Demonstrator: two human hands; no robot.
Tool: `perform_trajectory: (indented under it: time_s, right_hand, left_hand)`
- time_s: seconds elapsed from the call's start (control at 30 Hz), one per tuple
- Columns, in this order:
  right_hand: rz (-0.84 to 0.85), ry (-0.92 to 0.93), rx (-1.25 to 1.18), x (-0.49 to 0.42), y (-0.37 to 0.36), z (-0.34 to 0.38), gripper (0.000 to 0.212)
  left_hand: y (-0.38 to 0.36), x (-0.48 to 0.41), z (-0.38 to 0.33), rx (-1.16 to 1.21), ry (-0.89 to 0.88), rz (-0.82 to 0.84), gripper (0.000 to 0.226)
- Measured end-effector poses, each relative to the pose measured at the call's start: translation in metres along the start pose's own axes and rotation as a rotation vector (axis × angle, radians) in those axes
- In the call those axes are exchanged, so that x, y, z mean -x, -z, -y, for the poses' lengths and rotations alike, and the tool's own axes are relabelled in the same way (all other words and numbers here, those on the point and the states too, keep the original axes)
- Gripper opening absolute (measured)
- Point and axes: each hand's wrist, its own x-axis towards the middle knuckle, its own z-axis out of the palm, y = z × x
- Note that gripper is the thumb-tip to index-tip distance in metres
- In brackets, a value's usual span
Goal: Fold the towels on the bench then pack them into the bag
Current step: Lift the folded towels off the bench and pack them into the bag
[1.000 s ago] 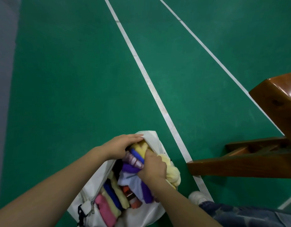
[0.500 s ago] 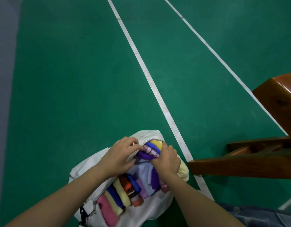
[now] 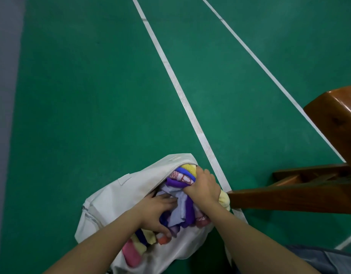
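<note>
A white bag point(image 3: 129, 192) lies open on the green floor, stuffed with several folded towels in purple, lilac, yellow, pink and orange. My right hand point(image 3: 204, 187) is clenched on the purple and lilac towels point(image 3: 179, 209) at the bag's mouth, with a yellow towel point(image 3: 188, 168) just past it. My left hand point(image 3: 156, 213) lies flat inside the bag, fingers spread, pressing on the towels near the middle. Pink and pale yellow towels point(image 3: 132, 252) show at the near end of the opening.
A brown wooden bench point(image 3: 332, 123) with its lower rail point(image 3: 289, 198) stands at the right, close to the bag. White court lines point(image 3: 182, 95) cross the green floor. My knee in dark fabric point(image 3: 317, 258) is at the bottom right.
My left hand has left the bag's zipper edge and dropped inside onto the towels. My right hand stays clenched on the purple towels, now lower in the opening.
</note>
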Motion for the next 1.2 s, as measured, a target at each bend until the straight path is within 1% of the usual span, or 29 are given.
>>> perform_trajectory:
  time_s: [0.13, 0.23, 0.3, 0.5, 0.67, 0.8, 0.9, 0.97, 1.07, 1.2]
  right_hand:
    - [0.011, 0.022, -0.008, -0.003, 0.011, -0.011, 0.058]
    - [0.002, 0.042, -0.011, -0.005, 0.019, -0.016, 0.056]
    - [-0.004, 0.054, 0.002, -0.008, 0.023, -0.020, 0.054]
    - [0.002, 0.076, -0.009, -0.022, 0.037, -0.039, 0.053]
    - [0.034, 0.082, -0.012, -0.030, 0.036, -0.046, 0.057]
    - [0.057, 0.092, 0.008, -0.038, 0.038, -0.050, 0.053]
    - [0.070, 0.104, 0.029, -0.046, 0.042, -0.054, 0.049]
    - [0.074, 0.109, 0.026, -0.048, 0.040, -0.055, 0.050]
    - [0.099, 0.105, 0.026, -0.049, 0.032, -0.057, 0.055]
    - [0.110, 0.098, 0.023, -0.056, 0.030, -0.062, 0.057]
  left_hand:
    - [-0.002, -0.016, -0.004, 0.097, 0.040, -0.053, 0.095]
    - [-0.007, -0.028, -0.001, 0.157, 0.113, -0.041, 0.096]
    - [-0.006, -0.035, 0.003, 0.165, 0.130, -0.030, 0.098]
    - [0.004, -0.053, -0.004, 0.170, 0.067, 0.002, 0.101]
    - [-0.001, -0.062, 0.000, 0.188, 0.026, 0.002, 0.100]
    - [-0.005, -0.066, 0.001, 0.242, -0.009, -0.072, 0.097]
    - [-0.015, -0.065, 0.004, 0.307, -0.010, -0.111, 0.105]
    - [-0.020, -0.064, 0.005, 0.326, -0.025, -0.128, 0.109]
    - [-0.020, -0.064, 0.005, 0.342, -0.050, -0.142, 0.106]
    - [-0.015, -0.072, -0.004, 0.363, -0.031, -0.173, 0.107]
